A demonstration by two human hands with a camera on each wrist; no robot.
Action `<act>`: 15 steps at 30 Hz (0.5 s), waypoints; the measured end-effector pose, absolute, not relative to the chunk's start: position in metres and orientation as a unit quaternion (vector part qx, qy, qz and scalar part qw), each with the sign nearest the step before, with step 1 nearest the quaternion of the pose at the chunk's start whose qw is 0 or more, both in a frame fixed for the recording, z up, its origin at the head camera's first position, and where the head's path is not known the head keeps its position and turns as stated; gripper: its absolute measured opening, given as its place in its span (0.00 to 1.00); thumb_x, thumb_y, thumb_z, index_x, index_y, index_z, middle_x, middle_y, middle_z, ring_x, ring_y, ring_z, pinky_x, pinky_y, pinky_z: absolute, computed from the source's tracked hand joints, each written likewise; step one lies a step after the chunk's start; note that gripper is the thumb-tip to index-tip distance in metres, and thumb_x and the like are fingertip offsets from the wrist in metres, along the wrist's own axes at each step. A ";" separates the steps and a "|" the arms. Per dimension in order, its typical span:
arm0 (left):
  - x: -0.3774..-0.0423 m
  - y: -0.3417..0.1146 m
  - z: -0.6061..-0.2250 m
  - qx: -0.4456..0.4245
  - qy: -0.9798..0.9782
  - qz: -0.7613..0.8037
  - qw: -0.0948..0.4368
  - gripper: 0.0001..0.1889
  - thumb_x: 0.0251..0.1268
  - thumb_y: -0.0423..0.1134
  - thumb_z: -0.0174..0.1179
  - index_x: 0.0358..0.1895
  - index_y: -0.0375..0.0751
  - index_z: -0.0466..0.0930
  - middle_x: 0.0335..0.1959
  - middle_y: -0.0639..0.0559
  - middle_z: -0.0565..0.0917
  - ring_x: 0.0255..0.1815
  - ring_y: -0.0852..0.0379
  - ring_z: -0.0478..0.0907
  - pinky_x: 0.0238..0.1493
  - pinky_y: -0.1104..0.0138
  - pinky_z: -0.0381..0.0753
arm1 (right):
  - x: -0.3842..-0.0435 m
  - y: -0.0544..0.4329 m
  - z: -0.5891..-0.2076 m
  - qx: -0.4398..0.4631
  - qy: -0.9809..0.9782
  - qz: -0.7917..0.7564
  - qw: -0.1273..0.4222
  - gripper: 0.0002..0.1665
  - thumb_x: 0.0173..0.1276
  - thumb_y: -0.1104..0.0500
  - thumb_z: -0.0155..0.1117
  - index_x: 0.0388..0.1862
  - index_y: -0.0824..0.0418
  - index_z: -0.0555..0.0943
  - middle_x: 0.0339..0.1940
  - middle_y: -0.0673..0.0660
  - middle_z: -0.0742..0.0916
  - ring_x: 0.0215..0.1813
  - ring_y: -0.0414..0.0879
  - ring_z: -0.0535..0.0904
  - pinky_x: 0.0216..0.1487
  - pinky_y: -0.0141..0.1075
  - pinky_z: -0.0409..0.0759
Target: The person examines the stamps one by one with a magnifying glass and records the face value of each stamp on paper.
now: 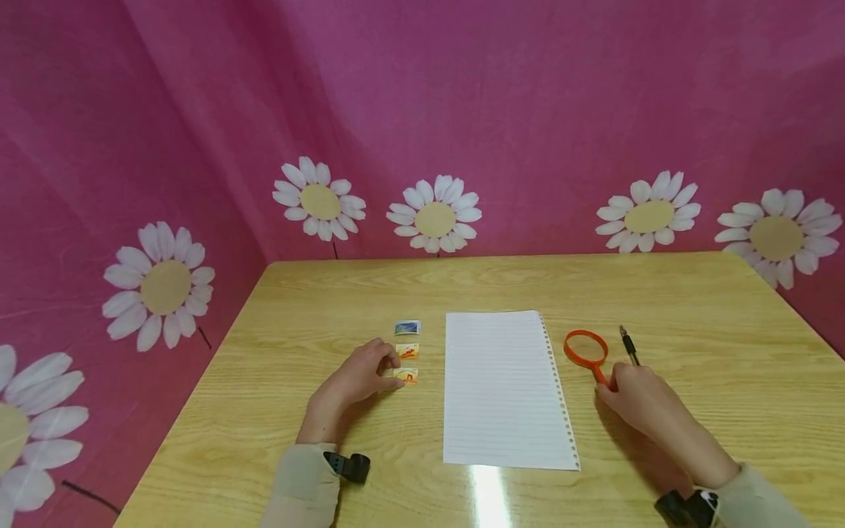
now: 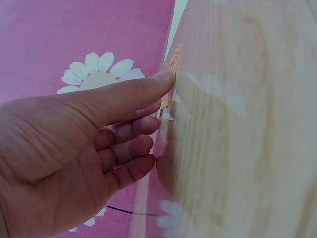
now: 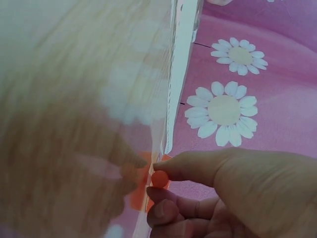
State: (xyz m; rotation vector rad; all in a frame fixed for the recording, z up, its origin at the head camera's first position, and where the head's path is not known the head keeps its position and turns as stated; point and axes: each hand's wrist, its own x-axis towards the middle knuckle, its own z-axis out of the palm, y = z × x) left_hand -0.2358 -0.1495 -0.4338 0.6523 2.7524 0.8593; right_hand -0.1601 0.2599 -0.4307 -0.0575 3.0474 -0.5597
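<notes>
Head view: we see a person's two hands at work on a wood-grain surface (image 1: 343,286), backed by a pink cloth (image 1: 495,103) printed with white daisies (image 1: 436,218). On the left, we find three small picture cards in a column: a blue-green card (image 1: 407,328) farthest away, then a yellow-and-red middle card (image 1: 408,352) and a matching nearest card (image 1: 410,375). The left hand (image 1: 356,375) reaches in from their left side, its thumb touching the nearest card and its fingers loosely bent, thumb and forefinger apart; we cannot tell whether the forefinger touches a card. The right hand (image 1: 643,396) pinches the handle of an orange magnifying glass (image 1: 595,366), and the right wrist view shows us the round handle end between thumb and forefinger. Just beyond that hand lies a black pen (image 1: 629,345), its near end hidden from us. Between the hands we see a lined sheet (image 1: 505,389), its perforated edge toward the magnifying glass
</notes>
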 end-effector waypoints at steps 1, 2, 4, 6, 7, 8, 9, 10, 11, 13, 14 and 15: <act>-0.236 -0.150 -0.434 0.219 0.928 0.287 0.093 0.11 0.58 0.37 0.70 0.37 0.39 0.77 0.31 0.51 0.69 0.34 0.57 0.65 0.38 0.68 0.65 | -0.160 0.260 -0.431 -0.020 0.983 -0.180 0.024 0.14 0.64 0.60 0.61 0.21 0.64 0.72 0.16 0.52 0.72 0.20 0.45 0.65 0.24 0.35 0.62; -0.236 -0.150 -0.434 0.219 0.929 0.285 0.093 0.11 0.58 0.38 0.70 0.37 0.39 0.77 0.31 0.51 0.69 0.34 0.57 0.65 0.38 0.68 0.65 | -0.160 0.261 -0.432 -0.021 0.983 -0.178 0.026 0.14 0.65 0.59 0.61 0.21 0.63 0.72 0.16 0.52 0.72 0.20 0.44 0.65 0.25 0.35 0.62; -0.236 -0.150 -0.434 0.220 0.929 0.282 0.093 0.11 0.57 0.38 0.70 0.36 0.39 0.77 0.32 0.51 0.70 0.35 0.58 0.65 0.39 0.68 0.65 | -0.159 0.261 -0.434 -0.024 0.984 -0.176 0.029 0.15 0.65 0.59 0.61 0.21 0.63 0.71 0.16 0.52 0.72 0.21 0.44 0.65 0.25 0.35 0.62; -0.235 -0.150 -0.434 0.221 0.930 0.280 0.094 0.11 0.57 0.38 0.70 0.36 0.39 0.77 0.32 0.51 0.70 0.35 0.58 0.65 0.39 0.68 0.65 | -0.159 0.262 -0.436 -0.027 0.984 -0.172 0.028 0.16 0.65 0.59 0.62 0.21 0.62 0.71 0.16 0.51 0.71 0.21 0.44 0.65 0.25 0.35 0.62; -0.235 -0.150 -0.434 0.221 0.929 0.280 0.094 0.11 0.58 0.38 0.70 0.37 0.39 0.76 0.32 0.51 0.70 0.35 0.57 0.65 0.39 0.68 0.65 | -0.159 0.262 -0.437 -0.029 0.984 -0.171 0.026 0.16 0.65 0.59 0.62 0.21 0.62 0.71 0.16 0.51 0.71 0.21 0.44 0.65 0.25 0.35 0.62; -0.235 -0.150 -0.435 0.221 0.929 0.281 0.095 0.11 0.58 0.38 0.70 0.37 0.39 0.76 0.32 0.51 0.70 0.35 0.57 0.65 0.39 0.68 0.65 | -0.159 0.262 -0.438 -0.031 0.985 -0.169 0.022 0.16 0.65 0.59 0.63 0.21 0.62 0.71 0.16 0.51 0.71 0.20 0.44 0.65 0.25 0.35 0.62; -0.235 -0.150 -0.435 0.220 0.929 0.282 0.094 0.11 0.58 0.38 0.70 0.37 0.39 0.76 0.32 0.50 0.70 0.35 0.57 0.65 0.39 0.68 0.65 | -0.159 0.262 -0.438 -0.033 0.985 -0.167 0.018 0.16 0.65 0.59 0.63 0.21 0.62 0.71 0.16 0.51 0.71 0.20 0.44 0.65 0.24 0.35 0.62; -0.235 -0.150 -0.435 0.219 0.929 0.284 0.094 0.11 0.58 0.38 0.70 0.37 0.39 0.76 0.32 0.50 0.70 0.35 0.57 0.65 0.39 0.68 0.65 | -0.159 0.263 -0.438 -0.034 0.986 -0.164 0.015 0.16 0.65 0.59 0.63 0.21 0.62 0.70 0.16 0.51 0.71 0.20 0.44 0.65 0.25 0.35 0.62; -0.235 -0.149 -0.435 0.217 0.929 0.284 0.094 0.11 0.58 0.38 0.70 0.38 0.40 0.77 0.32 0.50 0.70 0.35 0.57 0.65 0.39 0.68 0.65 | -0.159 0.263 -0.438 -0.035 0.986 -0.161 0.012 0.16 0.65 0.59 0.64 0.21 0.62 0.70 0.16 0.51 0.71 0.20 0.44 0.65 0.25 0.35 0.62; -0.235 -0.149 -0.434 0.216 0.929 0.285 0.091 0.11 0.58 0.37 0.70 0.37 0.39 0.77 0.32 0.50 0.70 0.34 0.57 0.65 0.38 0.68 0.65 | -0.159 0.263 -0.438 -0.036 0.987 -0.157 0.008 0.16 0.66 0.59 0.64 0.22 0.63 0.70 0.16 0.51 0.71 0.21 0.45 0.65 0.25 0.35 0.62; -0.235 -0.149 -0.434 0.214 0.930 0.285 0.092 0.11 0.58 0.37 0.70 0.38 0.40 0.77 0.32 0.51 0.70 0.35 0.57 0.65 0.38 0.68 0.65 | -0.160 0.263 -0.437 -0.035 0.987 -0.155 0.008 0.16 0.66 0.59 0.64 0.22 0.63 0.70 0.16 0.52 0.70 0.21 0.45 0.65 0.25 0.36 0.62; -0.236 -0.148 -0.433 0.214 0.930 0.286 0.091 0.11 0.58 0.37 0.70 0.38 0.40 0.77 0.32 0.51 0.70 0.35 0.57 0.65 0.38 0.68 0.65 | -0.160 0.263 -0.437 -0.034 0.988 -0.154 0.008 0.16 0.66 0.59 0.64 0.22 0.63 0.70 0.16 0.52 0.70 0.21 0.45 0.65 0.25 0.36 0.62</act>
